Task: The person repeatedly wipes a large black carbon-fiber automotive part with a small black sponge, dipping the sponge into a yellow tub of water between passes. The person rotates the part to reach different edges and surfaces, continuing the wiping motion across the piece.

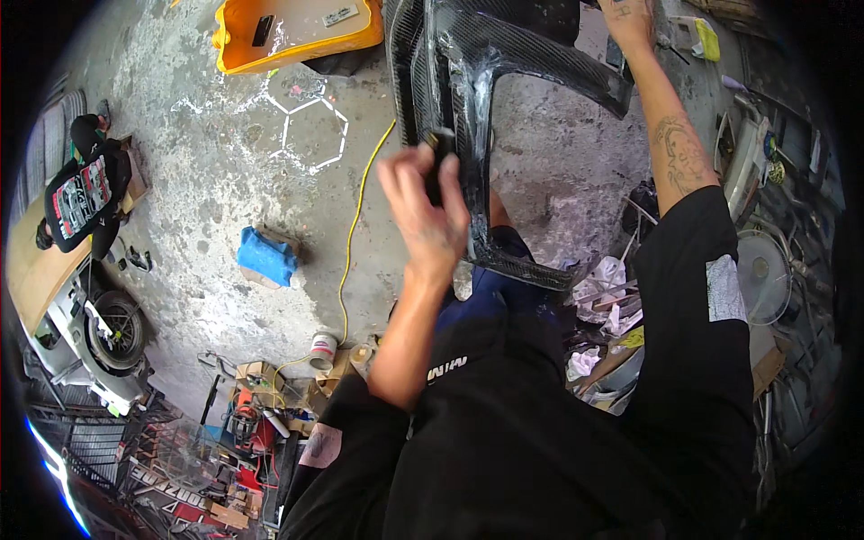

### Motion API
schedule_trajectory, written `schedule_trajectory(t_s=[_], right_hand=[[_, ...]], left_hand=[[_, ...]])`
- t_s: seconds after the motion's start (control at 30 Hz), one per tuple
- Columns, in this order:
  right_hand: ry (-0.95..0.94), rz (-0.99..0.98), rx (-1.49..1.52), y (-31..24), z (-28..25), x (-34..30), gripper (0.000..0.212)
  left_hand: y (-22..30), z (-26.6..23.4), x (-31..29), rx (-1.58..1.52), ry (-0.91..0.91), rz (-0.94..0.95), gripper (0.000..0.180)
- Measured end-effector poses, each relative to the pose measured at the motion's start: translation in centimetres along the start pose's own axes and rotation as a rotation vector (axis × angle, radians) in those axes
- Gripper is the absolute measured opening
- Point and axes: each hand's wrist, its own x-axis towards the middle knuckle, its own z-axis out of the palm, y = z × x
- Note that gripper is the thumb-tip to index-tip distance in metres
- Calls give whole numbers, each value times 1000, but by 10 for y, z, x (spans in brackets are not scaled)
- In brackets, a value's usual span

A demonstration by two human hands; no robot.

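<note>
A large carbon-fibre panel [517,49], glossy black with a woven pattern and curved cut-outs, stretches from the upper edge down to my lap. Pale, milky wet smears show along its inner rib. Slightly blurred, my left hand [425,202] pinches a small black block [439,162] against or just over the panel's left side; contact is hard to make out. Over at the upper right, my right hand [627,22] is by the panel's far right part. The picture's edge cuts off its fingers, so its grip is hidden.
A yellow-orange tub [376,36] holds cloudy liquid and two small blocks. On the concrete lie a yellow cord [360,202] and a blue cloth [267,256]. A can [322,349] and tools stand lower left. Scrap [612,288] piles at right. Another person [85,198] sits far left near a motorbike [112,333].
</note>
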Motion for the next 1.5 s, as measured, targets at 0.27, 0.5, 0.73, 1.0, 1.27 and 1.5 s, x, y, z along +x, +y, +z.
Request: schedule_trajectory(t_s=[0.27,0.5,0.73,1.0,1.27,1.5], right_hand=[[25,-21,32,10,8,5,104],[17,-2,-7,10,2,10,106],[2,32,-24,25,2,11,106],[15,19,26,11,9,6,105],[96,-105,-15,15,13,11,104],[49,-65,45,18,8,9,104]], left_hand=[[14,60,38,11,-28,185,23],[17,53,44,45,-97,172,22],[7,45,5,22,-98,172,21],[10,21,28,-63,44,-10,23],[14,63,46,14,-14,202,22],[8,43,20,33,-107,172,19]])
